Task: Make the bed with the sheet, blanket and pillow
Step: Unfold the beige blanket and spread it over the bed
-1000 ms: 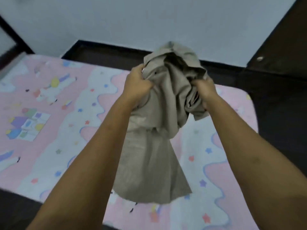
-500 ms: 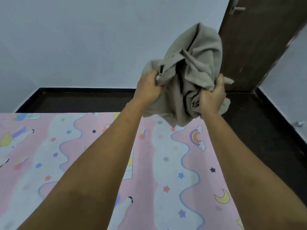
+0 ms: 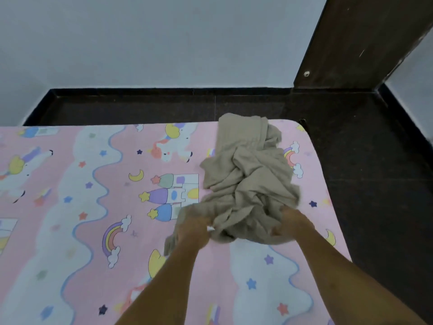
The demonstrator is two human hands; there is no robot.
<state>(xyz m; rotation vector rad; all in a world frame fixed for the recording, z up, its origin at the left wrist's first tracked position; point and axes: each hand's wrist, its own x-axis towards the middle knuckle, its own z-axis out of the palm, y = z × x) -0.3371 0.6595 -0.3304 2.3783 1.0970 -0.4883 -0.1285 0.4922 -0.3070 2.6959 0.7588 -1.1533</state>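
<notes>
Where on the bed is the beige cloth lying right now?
In the head view the beige cloth lies bunched on the pink sheet near the bed's far right corner, its near edge gripped by the left hand and right hand.

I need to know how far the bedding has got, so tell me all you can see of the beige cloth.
The beige cloth is plain, soft-looking fabric, without print. It lies bunched and creased in a heap on the patterned sheet, near the bed's far right corner, not spread out. Its far end reaches almost to the mattress edge. The left hand and the right hand each grip its near edge; a flap hangs by the left wrist.
</notes>
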